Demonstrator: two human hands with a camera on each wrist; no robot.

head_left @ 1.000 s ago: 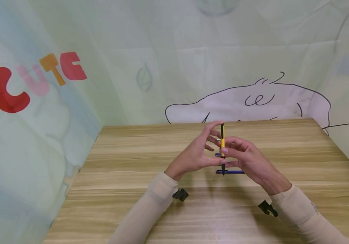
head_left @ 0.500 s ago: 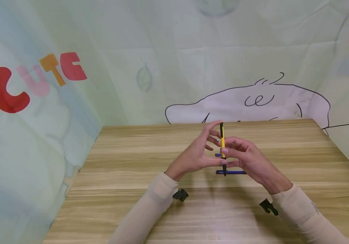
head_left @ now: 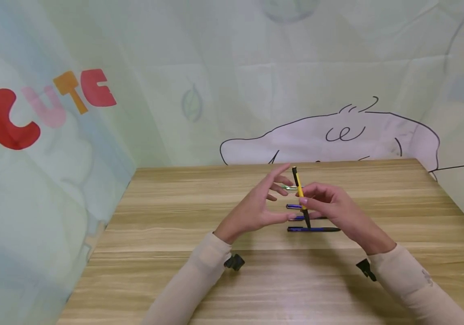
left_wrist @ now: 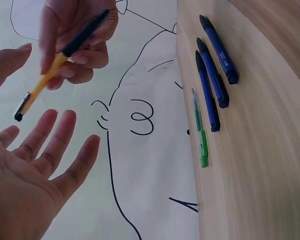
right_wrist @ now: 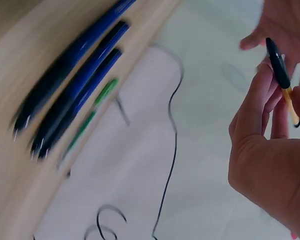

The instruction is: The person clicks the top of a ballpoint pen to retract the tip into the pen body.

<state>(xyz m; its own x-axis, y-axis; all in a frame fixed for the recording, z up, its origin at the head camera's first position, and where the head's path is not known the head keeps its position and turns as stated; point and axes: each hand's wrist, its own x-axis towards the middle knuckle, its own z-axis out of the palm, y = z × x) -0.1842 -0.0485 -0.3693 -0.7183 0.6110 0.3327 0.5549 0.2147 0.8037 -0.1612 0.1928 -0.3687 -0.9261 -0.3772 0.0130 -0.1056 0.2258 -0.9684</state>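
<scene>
Between thumb and fingers my right hand [head_left: 333, 207] pinches a yellow and black pen [head_left: 300, 192] around its middle, holding it almost upright with its black clip end at the top. Just to the left, my left hand [head_left: 256, 205] has its fingers spread and nothing in its grasp; in the left wrist view its palm [left_wrist: 20, 185] faces the pen's clip end. Beneath the hands, three blue pens lie side by side on the table, the nearest blue pen [head_left: 317, 229] in full view. A green pen [left_wrist: 200, 130] lies beyond them, partly hidden in the head view.
The wooden table [head_left: 167, 212] reaches back to a printed cloth backdrop [head_left: 167, 90], which also hangs along the left side. Small black devices are strapped at both wrists, including a black clip [head_left: 235, 262] at the left cuff.
My left fingers and thumb have come off the pen's two ends. My right hand has shifted slightly right with the pen, which now leans, its top to the left.
</scene>
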